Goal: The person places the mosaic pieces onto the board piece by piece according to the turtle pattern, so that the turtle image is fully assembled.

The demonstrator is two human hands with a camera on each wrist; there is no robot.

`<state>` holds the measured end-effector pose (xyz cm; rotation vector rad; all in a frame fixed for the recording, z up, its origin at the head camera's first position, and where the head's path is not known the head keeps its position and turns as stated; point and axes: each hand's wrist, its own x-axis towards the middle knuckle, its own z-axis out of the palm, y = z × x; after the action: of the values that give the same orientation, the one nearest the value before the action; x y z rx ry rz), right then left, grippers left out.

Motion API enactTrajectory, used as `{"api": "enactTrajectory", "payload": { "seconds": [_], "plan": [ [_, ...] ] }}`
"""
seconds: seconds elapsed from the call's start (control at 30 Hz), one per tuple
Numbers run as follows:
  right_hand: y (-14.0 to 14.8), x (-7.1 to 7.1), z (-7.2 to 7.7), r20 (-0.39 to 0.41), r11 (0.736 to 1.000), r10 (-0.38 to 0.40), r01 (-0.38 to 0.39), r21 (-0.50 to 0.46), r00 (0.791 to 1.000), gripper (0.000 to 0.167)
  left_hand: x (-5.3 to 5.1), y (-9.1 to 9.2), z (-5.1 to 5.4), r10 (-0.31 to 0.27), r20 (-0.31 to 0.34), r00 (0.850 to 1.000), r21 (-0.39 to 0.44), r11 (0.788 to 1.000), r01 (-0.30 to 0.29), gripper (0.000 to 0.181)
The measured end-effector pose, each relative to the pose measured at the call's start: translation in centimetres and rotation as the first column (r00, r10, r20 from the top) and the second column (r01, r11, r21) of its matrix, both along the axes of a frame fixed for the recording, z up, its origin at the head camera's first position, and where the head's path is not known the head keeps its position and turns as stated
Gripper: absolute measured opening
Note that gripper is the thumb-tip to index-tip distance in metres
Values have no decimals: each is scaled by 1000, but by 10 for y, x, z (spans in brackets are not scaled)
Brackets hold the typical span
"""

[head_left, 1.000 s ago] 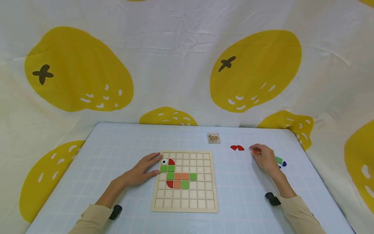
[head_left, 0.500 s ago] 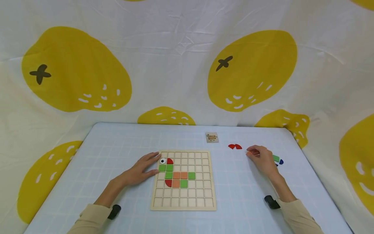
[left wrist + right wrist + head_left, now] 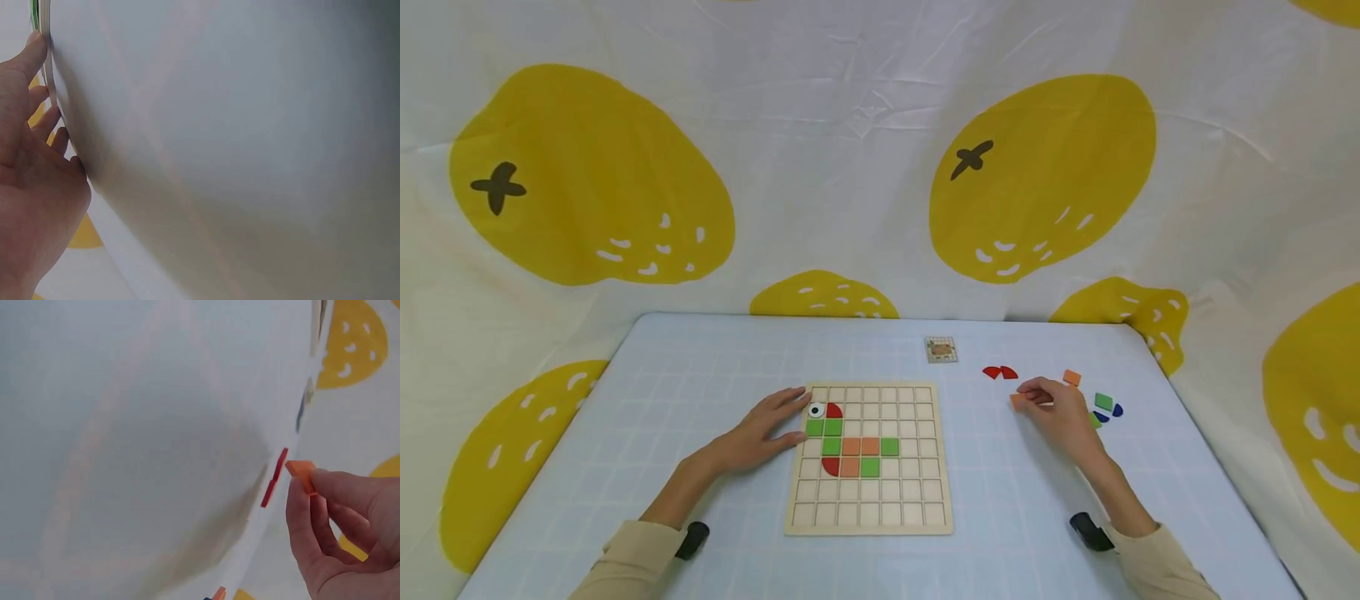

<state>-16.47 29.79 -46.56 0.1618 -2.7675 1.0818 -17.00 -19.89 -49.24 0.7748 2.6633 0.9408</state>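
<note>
Pinching an orange tile (image 3: 1017, 403), the right hand (image 3: 1060, 414) is well to the right of the grid board (image 3: 868, 514) in the head view. The left hand (image 3: 760, 435), fingers spread, touches the board's left edge; too hard a push there could slide the board and jar what sits in it. A careless sweep of the right hand could scatter the loose green tiles (image 3: 1103, 402) and blue pieces (image 3: 1117, 410), farther right of the board. As for containers, the board's cells hold an eye tile (image 3: 816, 410), two red quarter-rounds (image 3: 834, 410), five green squares (image 3: 832, 427) and three orange squares (image 3: 851, 447).

In the left wrist view, the left thumb (image 3: 31, 56) rests at the board's rim, seen edge-on; most of its contents cannot be told.

In the right wrist view, thumb and fingers grip only part of the orange tile, so a slackened pinch might let it twist or drop, landing right of the board.
</note>
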Motion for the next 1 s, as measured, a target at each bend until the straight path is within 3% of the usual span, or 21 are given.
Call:
{"api": "enactTrajectory", "payload": {
  "seconds": [0.47, 0.77, 1.0],
  "plan": [
    [-41, 20, 1, -7, 999, 47, -47, -18, 999, 15, 1, 0, 0, 1, -9, 1000, 6, 1000, -1, 68],
    [-67, 25, 0, 49, 994, 86, -82, -79, 995, 15, -1, 0, -2, -9, -18, 1000, 5, 1000, 9, 68],
    [-85, 26, 0, 68, 980, 161, -151, -126, 985, 14, -1, -1, -3, 0, -1, 1000, -1, 1000, 0, 68]
  ]
}}
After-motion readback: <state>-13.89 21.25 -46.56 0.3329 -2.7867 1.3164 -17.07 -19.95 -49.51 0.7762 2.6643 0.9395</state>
